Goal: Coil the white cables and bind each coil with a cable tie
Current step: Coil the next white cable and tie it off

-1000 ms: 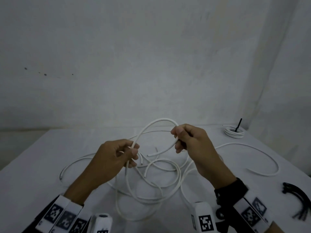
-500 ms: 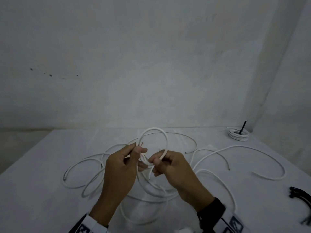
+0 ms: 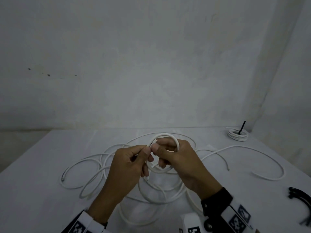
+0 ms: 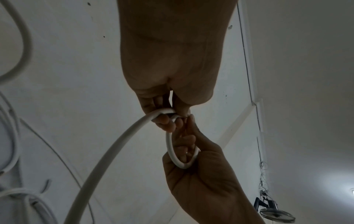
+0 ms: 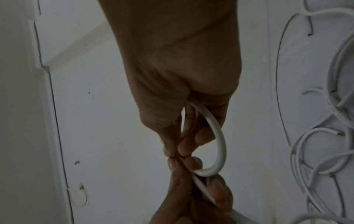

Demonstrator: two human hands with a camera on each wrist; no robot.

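Observation:
A white cable is bent into one small loop held above the table. My left hand pinches it at the loop's left side, between thumb and fingers, and the rest of the cable trails down from there. My right hand meets the left thumb to thumb, its fingers curled through the loop. The left wrist view shows the loop round the right fingers. More loose white cable lies tangled on the table under both hands.
A bound white coil with an upright black tie lies at the table's far right corner. Several black cable ties lie near the right edge. Another loose cable curves across the right side. A wall stands behind the white table.
My hands have come together from well apart, and the wide arc of cable between them has closed into a small loop. The camera view has tilted slightly.

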